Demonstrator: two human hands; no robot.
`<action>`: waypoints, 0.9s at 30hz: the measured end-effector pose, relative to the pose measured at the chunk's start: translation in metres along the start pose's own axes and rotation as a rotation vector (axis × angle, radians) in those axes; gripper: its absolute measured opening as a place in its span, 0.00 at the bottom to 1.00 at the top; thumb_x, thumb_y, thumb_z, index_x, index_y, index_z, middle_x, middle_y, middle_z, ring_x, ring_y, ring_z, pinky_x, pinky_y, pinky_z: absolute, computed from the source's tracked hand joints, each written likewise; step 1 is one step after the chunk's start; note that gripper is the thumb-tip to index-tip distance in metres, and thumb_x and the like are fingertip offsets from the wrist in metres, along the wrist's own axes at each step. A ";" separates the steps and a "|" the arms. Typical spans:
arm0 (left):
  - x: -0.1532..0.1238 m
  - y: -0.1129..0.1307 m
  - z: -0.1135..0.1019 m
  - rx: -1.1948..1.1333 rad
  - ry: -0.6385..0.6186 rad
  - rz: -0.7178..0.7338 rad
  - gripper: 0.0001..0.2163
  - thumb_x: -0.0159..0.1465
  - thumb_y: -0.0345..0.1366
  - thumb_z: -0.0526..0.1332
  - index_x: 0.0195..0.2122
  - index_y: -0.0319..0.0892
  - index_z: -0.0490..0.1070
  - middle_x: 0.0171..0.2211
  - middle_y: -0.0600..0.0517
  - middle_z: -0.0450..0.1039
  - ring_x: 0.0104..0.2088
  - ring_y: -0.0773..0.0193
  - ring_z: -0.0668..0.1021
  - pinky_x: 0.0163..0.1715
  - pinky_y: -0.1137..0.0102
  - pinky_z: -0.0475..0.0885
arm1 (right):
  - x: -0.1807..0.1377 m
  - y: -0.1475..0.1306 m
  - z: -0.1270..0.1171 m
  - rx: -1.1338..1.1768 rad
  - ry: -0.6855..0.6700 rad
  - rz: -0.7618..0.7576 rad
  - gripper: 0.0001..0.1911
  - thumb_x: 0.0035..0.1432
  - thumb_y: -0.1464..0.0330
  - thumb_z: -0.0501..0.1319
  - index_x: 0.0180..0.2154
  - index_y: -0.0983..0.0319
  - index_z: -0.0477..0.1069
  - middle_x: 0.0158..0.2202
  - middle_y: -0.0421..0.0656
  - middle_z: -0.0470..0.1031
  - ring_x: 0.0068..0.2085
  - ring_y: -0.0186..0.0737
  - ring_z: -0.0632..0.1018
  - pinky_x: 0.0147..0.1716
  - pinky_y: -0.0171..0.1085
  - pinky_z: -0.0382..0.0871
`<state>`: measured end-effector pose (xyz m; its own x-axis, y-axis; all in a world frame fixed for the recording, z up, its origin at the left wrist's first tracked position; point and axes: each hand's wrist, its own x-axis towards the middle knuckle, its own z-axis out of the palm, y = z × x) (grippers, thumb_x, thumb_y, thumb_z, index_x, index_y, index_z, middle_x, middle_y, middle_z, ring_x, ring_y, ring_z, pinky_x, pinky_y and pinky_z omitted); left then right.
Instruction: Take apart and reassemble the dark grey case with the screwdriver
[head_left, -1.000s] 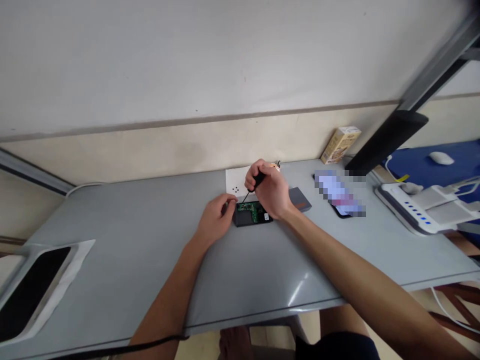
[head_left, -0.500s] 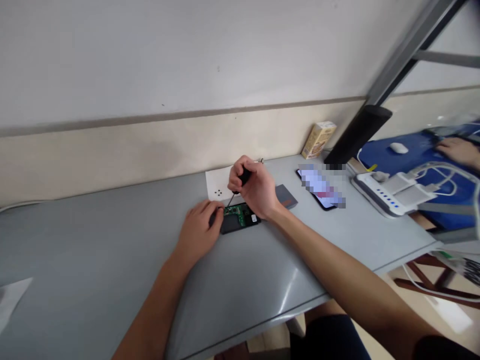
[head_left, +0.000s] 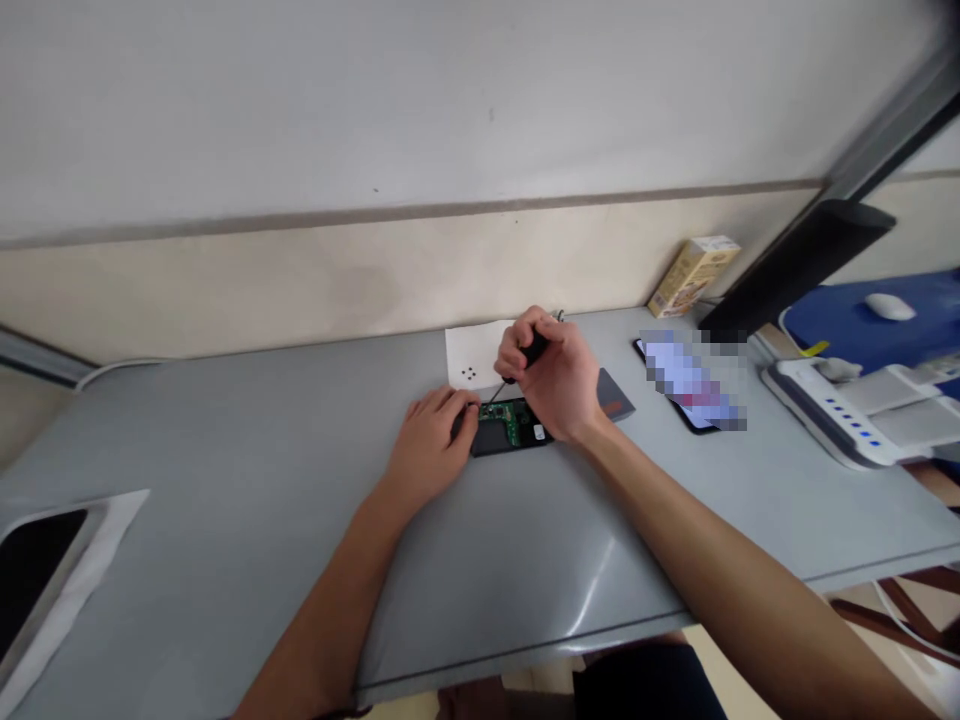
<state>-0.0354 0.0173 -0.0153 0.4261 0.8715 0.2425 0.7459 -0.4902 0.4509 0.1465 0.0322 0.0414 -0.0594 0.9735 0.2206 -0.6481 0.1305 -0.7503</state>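
Observation:
An opened, flat black electronic device (head_left: 493, 438) with a green circuit board (head_left: 513, 424) lies on the grey table. My left hand (head_left: 431, 442) holds its left end between thumb and fingers. In my right hand (head_left: 564, 385) is a screwdriver (head_left: 534, 348), its dark handle wrapped by the fingers and palm. The thin shaft slants down to the left, and its tip meets the upper left part of the board. Behind the device, several tiny dark screws (head_left: 469, 374) rest on a white paper sheet (head_left: 480, 345). A flat grey piece (head_left: 616, 393) sits right of the device, partly behind my right wrist.
To the right are a lit phone (head_left: 679, 375), a yellowish carton (head_left: 694, 275), a slanting black padded post (head_left: 802, 265) and a white charging station (head_left: 832, 420). A white mouse (head_left: 890, 306) lies on a blue surface beyond. A dark-screened object (head_left: 37, 560) on white paper is at the left edge.
The view has swung left, so everything appears further right, and the other person's hand is out of view. Both hands keep their holds, with the screwdriver tip still at the board.

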 end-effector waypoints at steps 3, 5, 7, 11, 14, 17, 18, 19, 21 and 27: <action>-0.002 0.002 -0.001 -0.011 0.001 -0.009 0.10 0.75 0.36 0.51 0.47 0.46 0.71 0.46 0.50 0.76 0.48 0.56 0.77 0.52 0.58 0.67 | -0.002 -0.002 0.000 -0.025 0.038 0.006 0.13 0.63 0.61 0.56 0.27 0.57 0.60 0.28 0.39 0.53 0.28 0.36 0.58 0.27 0.37 0.60; -0.002 0.003 -0.001 -0.008 -0.005 -0.014 0.10 0.75 0.36 0.51 0.47 0.46 0.71 0.46 0.50 0.76 0.48 0.57 0.77 0.52 0.59 0.67 | -0.004 -0.003 0.000 -0.018 0.040 0.001 0.13 0.64 0.62 0.55 0.27 0.58 0.60 0.28 0.39 0.54 0.28 0.36 0.59 0.28 0.38 0.61; -0.003 0.003 -0.002 0.002 -0.012 -0.012 0.10 0.76 0.35 0.50 0.48 0.46 0.71 0.46 0.51 0.76 0.49 0.57 0.76 0.52 0.59 0.66 | -0.005 -0.003 0.000 -0.009 0.020 0.001 0.12 0.63 0.64 0.55 0.27 0.58 0.61 0.28 0.39 0.54 0.28 0.36 0.59 0.29 0.38 0.61; -0.004 0.003 -0.001 0.015 -0.017 -0.007 0.11 0.76 0.35 0.49 0.49 0.46 0.71 0.47 0.51 0.76 0.50 0.58 0.76 0.52 0.59 0.66 | -0.007 0.000 0.001 -0.010 0.016 -0.008 0.12 0.62 0.63 0.55 0.27 0.58 0.61 0.28 0.39 0.53 0.28 0.36 0.60 0.30 0.39 0.61; -0.004 0.003 -0.001 0.007 -0.022 -0.011 0.11 0.77 0.35 0.49 0.49 0.47 0.71 0.48 0.51 0.76 0.51 0.58 0.76 0.53 0.59 0.66 | -0.007 0.001 0.001 -0.022 0.016 -0.005 0.13 0.62 0.61 0.56 0.27 0.57 0.61 0.27 0.39 0.53 0.28 0.36 0.60 0.29 0.38 0.61; -0.004 0.003 -0.001 -0.007 -0.028 -0.010 0.12 0.77 0.35 0.47 0.49 0.47 0.71 0.47 0.51 0.77 0.51 0.58 0.76 0.55 0.59 0.66 | -0.005 0.000 0.000 -0.037 0.020 -0.014 0.14 0.63 0.60 0.56 0.27 0.57 0.60 0.27 0.39 0.53 0.28 0.36 0.59 0.29 0.38 0.60; -0.004 0.002 -0.001 -0.009 -0.030 -0.012 0.12 0.77 0.36 0.47 0.49 0.47 0.71 0.47 0.51 0.77 0.50 0.58 0.76 0.55 0.58 0.66 | -0.005 0.000 0.000 -0.038 0.024 -0.019 0.14 0.63 0.60 0.56 0.27 0.57 0.60 0.27 0.39 0.53 0.28 0.36 0.59 0.28 0.38 0.60; -0.004 0.002 -0.001 -0.009 -0.033 -0.016 0.12 0.77 0.36 0.47 0.49 0.47 0.70 0.47 0.51 0.77 0.50 0.58 0.76 0.54 0.58 0.66 | -0.005 0.000 -0.001 -0.034 0.027 -0.024 0.14 0.63 0.60 0.56 0.27 0.58 0.60 0.27 0.39 0.53 0.28 0.36 0.59 0.28 0.38 0.60; -0.003 0.002 -0.001 -0.004 -0.038 -0.023 0.12 0.77 0.37 0.47 0.48 0.47 0.70 0.47 0.50 0.77 0.49 0.57 0.76 0.53 0.58 0.66 | -0.005 0.000 -0.001 -0.006 0.021 -0.029 0.12 0.63 0.62 0.56 0.27 0.58 0.60 0.28 0.39 0.53 0.28 0.36 0.59 0.28 0.38 0.59; -0.002 0.004 -0.001 0.001 -0.034 -0.022 0.12 0.77 0.36 0.47 0.48 0.46 0.70 0.47 0.50 0.77 0.50 0.57 0.76 0.53 0.58 0.66 | -0.005 0.002 0.000 0.051 -0.007 -0.001 0.11 0.63 0.65 0.54 0.27 0.59 0.61 0.28 0.39 0.53 0.28 0.35 0.60 0.29 0.37 0.59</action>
<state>-0.0342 0.0140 -0.0129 0.4265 0.8813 0.2034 0.7559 -0.4708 0.4550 0.1456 0.0276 0.0382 -0.0639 0.9720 0.2261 -0.6863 0.1217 -0.7171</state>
